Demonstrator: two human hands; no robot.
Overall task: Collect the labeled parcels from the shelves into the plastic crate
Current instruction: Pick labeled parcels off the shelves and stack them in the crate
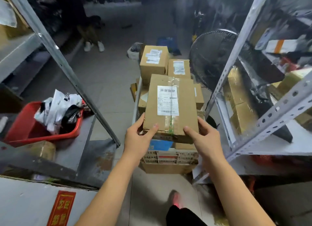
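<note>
Left shelf upright (67, 70) bounds the aisle. Left hand (140, 137), thumb on top, grips the near-left corner of the labelled parcel (170, 105), whose long axis runs away from the person above the heaped plastic crate (168, 156). Right hand (204, 137) grips the near-right corner, equally near. Right shelf upright (236, 56) stands close beside.

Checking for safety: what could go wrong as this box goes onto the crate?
The plastic crate looks already full, so the labeled parcel, gripped by the left hand and right hand at its near corners, may sit high and slide off. Setting it down could also knock the tall boxes behind toward the fan.
</note>
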